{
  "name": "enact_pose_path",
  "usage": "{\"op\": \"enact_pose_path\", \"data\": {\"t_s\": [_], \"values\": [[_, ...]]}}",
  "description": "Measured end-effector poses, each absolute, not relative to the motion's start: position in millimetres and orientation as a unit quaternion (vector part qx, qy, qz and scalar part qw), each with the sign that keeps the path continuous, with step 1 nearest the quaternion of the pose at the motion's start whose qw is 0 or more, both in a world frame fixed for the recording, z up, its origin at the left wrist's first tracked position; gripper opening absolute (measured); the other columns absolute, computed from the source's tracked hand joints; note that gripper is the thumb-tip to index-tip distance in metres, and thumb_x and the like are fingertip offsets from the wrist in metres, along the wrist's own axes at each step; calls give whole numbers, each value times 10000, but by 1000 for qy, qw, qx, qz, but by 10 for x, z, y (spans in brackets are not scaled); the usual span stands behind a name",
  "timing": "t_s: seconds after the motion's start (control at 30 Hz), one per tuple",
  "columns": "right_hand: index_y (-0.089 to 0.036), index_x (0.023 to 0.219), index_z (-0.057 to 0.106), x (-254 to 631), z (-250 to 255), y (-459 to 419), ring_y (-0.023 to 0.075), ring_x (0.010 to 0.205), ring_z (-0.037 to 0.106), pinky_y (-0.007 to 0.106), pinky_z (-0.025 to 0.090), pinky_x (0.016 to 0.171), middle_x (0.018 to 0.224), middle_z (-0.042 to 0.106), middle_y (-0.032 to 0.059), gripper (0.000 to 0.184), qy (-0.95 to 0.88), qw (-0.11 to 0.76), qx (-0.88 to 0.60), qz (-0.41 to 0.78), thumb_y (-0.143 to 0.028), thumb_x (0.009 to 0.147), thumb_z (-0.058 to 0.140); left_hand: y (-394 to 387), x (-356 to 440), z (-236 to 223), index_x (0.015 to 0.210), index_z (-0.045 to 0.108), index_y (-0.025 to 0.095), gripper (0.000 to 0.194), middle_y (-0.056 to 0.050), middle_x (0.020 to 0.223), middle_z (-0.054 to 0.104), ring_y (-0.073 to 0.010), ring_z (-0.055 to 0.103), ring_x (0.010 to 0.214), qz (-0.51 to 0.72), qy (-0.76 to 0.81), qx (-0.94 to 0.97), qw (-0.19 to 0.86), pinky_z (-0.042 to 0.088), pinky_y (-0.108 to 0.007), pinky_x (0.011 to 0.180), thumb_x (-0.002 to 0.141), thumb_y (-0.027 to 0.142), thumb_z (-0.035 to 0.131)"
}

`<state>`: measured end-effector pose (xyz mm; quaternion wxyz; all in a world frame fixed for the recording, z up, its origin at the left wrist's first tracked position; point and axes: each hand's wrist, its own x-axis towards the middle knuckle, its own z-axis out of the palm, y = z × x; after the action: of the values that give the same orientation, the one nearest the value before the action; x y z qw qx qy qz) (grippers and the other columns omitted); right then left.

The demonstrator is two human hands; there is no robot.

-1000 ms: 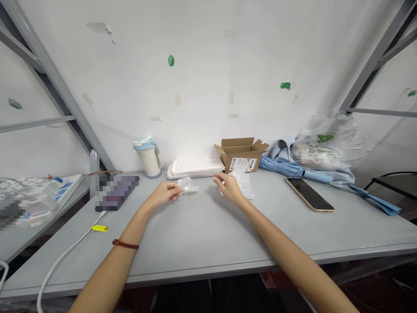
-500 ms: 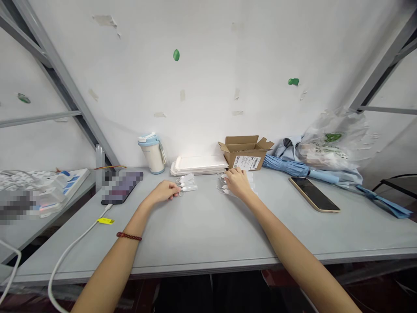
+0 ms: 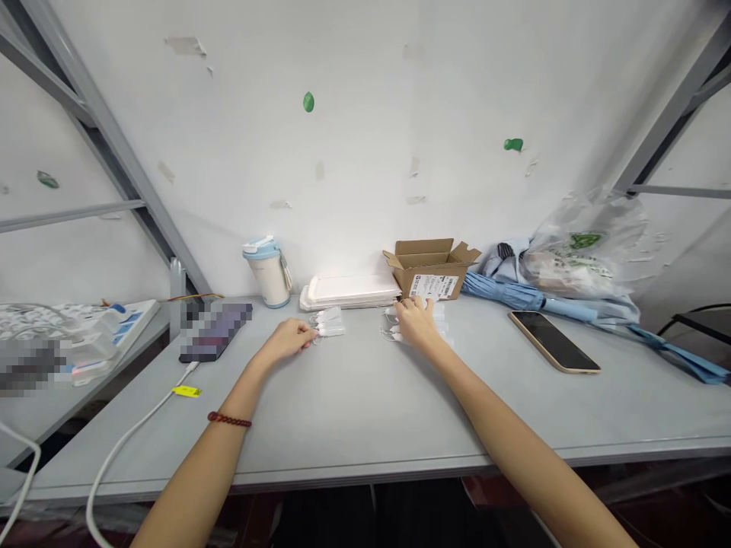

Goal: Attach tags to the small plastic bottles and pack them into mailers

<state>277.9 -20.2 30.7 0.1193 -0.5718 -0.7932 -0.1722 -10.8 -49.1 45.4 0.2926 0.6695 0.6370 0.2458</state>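
Note:
My left hand [image 3: 288, 339] is closed in a pinch at the white-tipped end of the nearest small clear piece [image 3: 332, 331]. That piece lies with a few similar ones in a short row, thin white loops at their left ends. My right hand [image 3: 419, 320] rests over a second group of clear white-tipped pieces [image 3: 395, 329], its fingers curled down at the far side. What those fingertips grip is hidden. Behind the two groups lies a stack of flat white trays or envelopes [image 3: 354, 289].
An open cardboard box [image 3: 431, 270] stands behind my right hand. A blue-lidded cup [image 3: 268, 274] and a blurred phone-like device [image 3: 220, 331] are at left. On the right lie a phone [image 3: 553, 342], a blue folded umbrella [image 3: 508, 289] and a plastic bag [image 3: 582, 251].
The view has shifted slightly. My left hand stays at the left row, and my right hand stays over the right group with its fingers slightly shifted.

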Motion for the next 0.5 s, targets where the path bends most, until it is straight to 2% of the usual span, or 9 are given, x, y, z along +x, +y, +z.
{"op": "enact_pose_path", "data": {"t_s": [0.17, 0.33, 0.5], "values": [[-137, 1048, 600, 2786, 340, -211, 271, 1007, 431, 436, 228, 874, 1019, 610, 145, 297, -790, 162, -569, -162, -81, 851, 385, -496, -59, 488, 715, 565, 177, 298, 24, 525, 538, -156, 488, 546, 294, 655, 675, 171, 325, -252, 534, 648, 466, 536], [-160, 1096, 597, 2745, 391, -255, 255, 1031, 453, 400, 272, 865, 1048, 619, 131, 297, -782, 245, -561, -118, -120, 880, 397, -530, 18, 469, 812, 601, 183, 293, 55, 504, 496, -149, 470, 530, 289, 613, 707, 201, 317, -244, 531, 643, 421, 571], [-187, 1063, 627, 2680, 443, -301, 231, 983, 514, 354, 374, 818, 1019, 647, 94, 277, -752, 395, -526, 43, -168, 845, 457, -537, 66, 455, 754, 612, 176, 268, 38, 498, 522, -156, 488, 535, 284, 619, 704, 200, 329, -251, 538, 660, 422, 564]]}}
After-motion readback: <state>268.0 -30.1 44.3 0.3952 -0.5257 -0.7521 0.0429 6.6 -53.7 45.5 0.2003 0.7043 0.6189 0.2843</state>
